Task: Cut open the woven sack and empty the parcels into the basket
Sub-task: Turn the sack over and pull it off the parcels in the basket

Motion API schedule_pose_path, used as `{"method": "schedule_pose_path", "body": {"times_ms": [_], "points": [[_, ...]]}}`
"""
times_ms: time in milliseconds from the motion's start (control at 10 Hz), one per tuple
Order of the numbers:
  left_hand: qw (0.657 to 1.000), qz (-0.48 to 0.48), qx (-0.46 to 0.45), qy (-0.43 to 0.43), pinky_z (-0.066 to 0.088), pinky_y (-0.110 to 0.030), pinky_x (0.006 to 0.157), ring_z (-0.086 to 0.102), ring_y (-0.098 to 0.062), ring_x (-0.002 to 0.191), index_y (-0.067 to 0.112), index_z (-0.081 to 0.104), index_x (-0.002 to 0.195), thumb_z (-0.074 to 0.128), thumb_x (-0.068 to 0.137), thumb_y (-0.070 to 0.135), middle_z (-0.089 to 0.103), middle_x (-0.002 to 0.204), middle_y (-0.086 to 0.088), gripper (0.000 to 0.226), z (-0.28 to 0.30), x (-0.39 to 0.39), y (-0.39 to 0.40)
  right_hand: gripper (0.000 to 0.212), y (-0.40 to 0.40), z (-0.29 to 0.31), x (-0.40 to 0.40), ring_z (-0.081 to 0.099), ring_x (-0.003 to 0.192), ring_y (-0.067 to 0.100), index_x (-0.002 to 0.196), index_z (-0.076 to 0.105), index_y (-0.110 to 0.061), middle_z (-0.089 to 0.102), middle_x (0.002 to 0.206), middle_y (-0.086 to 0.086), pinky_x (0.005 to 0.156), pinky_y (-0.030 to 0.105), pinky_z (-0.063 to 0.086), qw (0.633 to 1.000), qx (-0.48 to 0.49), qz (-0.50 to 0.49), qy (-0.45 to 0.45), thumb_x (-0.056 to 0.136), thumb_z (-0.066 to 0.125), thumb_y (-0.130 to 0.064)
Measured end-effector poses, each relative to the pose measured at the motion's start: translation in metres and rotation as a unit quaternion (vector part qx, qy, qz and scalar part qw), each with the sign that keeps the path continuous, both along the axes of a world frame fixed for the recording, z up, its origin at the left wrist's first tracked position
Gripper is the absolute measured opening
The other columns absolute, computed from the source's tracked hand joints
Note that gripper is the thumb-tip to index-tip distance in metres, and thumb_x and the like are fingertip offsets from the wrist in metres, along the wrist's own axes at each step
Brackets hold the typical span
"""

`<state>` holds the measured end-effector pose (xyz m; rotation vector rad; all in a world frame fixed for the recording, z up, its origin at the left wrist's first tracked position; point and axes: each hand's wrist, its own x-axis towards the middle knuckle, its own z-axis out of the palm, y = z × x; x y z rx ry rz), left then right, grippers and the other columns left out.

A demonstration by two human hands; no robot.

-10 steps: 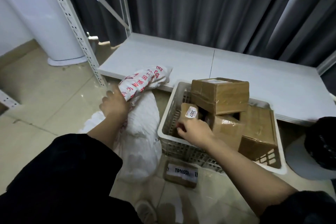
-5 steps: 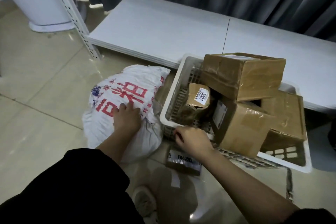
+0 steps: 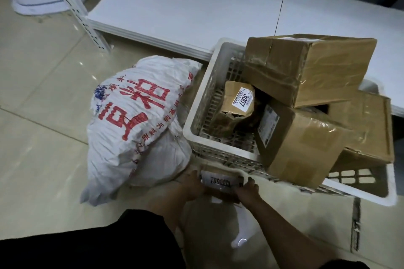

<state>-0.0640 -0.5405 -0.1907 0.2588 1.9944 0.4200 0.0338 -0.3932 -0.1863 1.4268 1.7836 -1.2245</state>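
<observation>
Left hand: your left hand [image 3: 189,185] grips the left end of the small parcel [image 3: 220,183] on the floor, fingers curled over its edge.
Right hand: your right hand [image 3: 248,190] grips the same parcel's right end, fingers curled over the top; motion blur hides how far they wrap.
Small parcel: flat brown packet with a white label, lying just in front of the basket [image 3: 192,124], touching or almost touching its near wall.
Basket: white slatted crate on the tiled floor [image 3: 43,94], its far side against the low white platform [image 3: 185,6].
In the basket: a big box [image 3: 306,67] sits tilted on top at the far side; a second box [image 3: 299,144] leans over the near rim; a third box [image 3: 371,129] is on the right, partly under the others; a small wrapped parcel marked 3007 [image 3: 238,102] lies low in the left part.
Sack: the white woven sack [image 3: 135,120] with red lettering lies crumpled on the floor left of the basket, touching its left wall.
Rack: a perforated white upright [image 3: 74,4] stands beyond the sack, left of the basket.
</observation>
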Motion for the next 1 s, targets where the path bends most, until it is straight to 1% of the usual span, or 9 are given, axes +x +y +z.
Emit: {"method": "schedule_pose_path", "body": {"times_ms": [100, 200, 300, 400, 500, 600, 700, 800, 1000], "points": [[0.989, 0.103, 0.024, -0.102, 0.036, -0.028, 0.102, 0.045, -0.031, 0.128, 0.002, 0.028, 0.144, 0.065, 0.068, 0.036, 0.042, 0.142, -0.017, 0.092, -0.022, 0.007, 0.014, 0.074, 0.003, -0.015, 0.000, 0.043, 0.123, 0.034, 0.145, 0.019, -0.005, 0.036, 0.143, 0.019, 0.094, 0.040, 0.043, 0.985, -0.122, -0.123, 0.021, 0.089, 0.063, -0.023], [0.974, 0.203, 0.007, -0.101, 0.044, -0.039, 0.104, 0.052, -0.034, 0.123, 0.000, 0.039, 0.138, 0.070, 0.063, 0.031, 0.051, 0.135, -0.019, 0.087, -0.054, 0.000, 0.011, 0.069, 0.000, -0.017, 0.001, 0.047, 0.115, 0.030, 0.143, 0.022, -0.005, 0.040, 0.139, 0.018, 0.081, 0.037, 0.044, 0.981, -0.135, -0.135, 0.019, 0.089, 0.061, -0.024], [0.975, 0.195, -0.039, -0.100, 0.043, -0.037, 0.101, 0.050, -0.033, 0.126, 0.002, 0.048, 0.135, 0.052, 0.093, 0.029, 0.051, 0.137, -0.019, 0.051, -0.057, -0.001, 0.009, 0.079, -0.001, -0.016, 0.008, 0.050, 0.118, 0.032, 0.143, 0.029, -0.011, 0.046, 0.136, 0.017, 0.080, 0.036, 0.049, 0.981, -0.122, -0.146, 0.033, 0.079, 0.068, -0.035], [0.988, 0.123, -0.065, -0.060, 0.044, -0.036, 0.097, 0.049, -0.031, 0.125, 0.003, 0.044, 0.136, 0.038, 0.101, 0.022, 0.047, 0.140, -0.018, 0.040, 0.025, -0.001, 0.010, 0.094, 0.004, -0.009, 0.004, 0.049, 0.117, 0.031, 0.129, 0.048, -0.026, 0.048, 0.129, 0.012, 0.095, 0.043, 0.048, 0.994, -0.084, -0.062, 0.041, 0.044, 0.066, -0.063], [0.992, 0.098, -0.046, -0.068, 0.049, -0.028, 0.071, 0.056, -0.023, 0.097, 0.002, 0.046, 0.133, 0.040, 0.101, 0.021, 0.050, 0.136, -0.018, 0.038, 0.028, -0.004, 0.003, 0.067, 0.003, 0.030, 0.004, 0.054, 0.102, 0.021, 0.124, 0.046, -0.022, 0.049, 0.118, 0.008, 0.068, 0.031, 0.052, 0.986, -0.132, -0.063, 0.079, 0.068, 0.075, -0.044], [0.987, 0.141, -0.027, -0.067, 0.049, -0.027, 0.060, 0.054, -0.020, 0.078, 0.004, 0.050, 0.126, 0.051, 0.094, 0.023, 0.057, 0.108, -0.017, 0.037, 0.055, -0.004, -0.010, 0.051, 0.002, 0.058, 0.017, 0.054, 0.085, 0.010, 0.123, 0.039, -0.014, 0.052, 0.110, 0.005, 0.060, 0.023, 0.045, 0.980, -0.155, -0.026, 0.119, 0.084, 0.070, -0.024], [0.990, 0.119, -0.007, -0.074, 0.056, -0.034, 0.068, 0.059, -0.024, 0.089, 0.017, 0.042, 0.121, 0.060, 0.084, 0.025, 0.057, 0.114, -0.014, 0.041, 0.087, -0.005, -0.020, 0.052, -0.007, 0.083, 0.028, 0.056, 0.083, 0.007, 0.122, 0.042, -0.016, 0.056, 0.108, 0.002, 0.063, 0.016, 0.045, 0.973, -0.082, 0.053, 0.207, 0.082, 0.073, -0.026], [0.989, 0.079, 0.097, -0.080, 0.047, -0.020, 0.055, 0.053, -0.013, 0.082, 0.032, 0.029, 0.122, 0.069, 0.075, 0.019, 0.050, 0.112, -0.007, 0.063, 0.124, -0.011, -0.029, 0.057, -0.016, 0.119, 0.038, 0.057, 0.094, 0.008, 0.128, 0.045, -0.026, 0.057, 0.110, -0.008, 0.075, 0.020, 0.046, 0.950, 0.022, 0.155, 0.269, 0.079, 0.072, -0.041], [0.981, -0.093, 0.162, 0.044, 0.050, -0.016, 0.048, 0.054, -0.012, 0.082, 0.022, 0.042, 0.118, 0.072, 0.075, -0.002, 0.043, 0.113, -0.005, 0.057, 0.180, -0.025, -0.031, 0.055, -0.023, 0.177, 0.040, 0.046, 0.116, 0.000, 0.131, 0.042, -0.033, 0.050, 0.126, -0.016, 0.092, 0.021, 0.041, 0.843, 0.224, 0.282, 0.400, 0.082, 0.062, -0.049]]}}
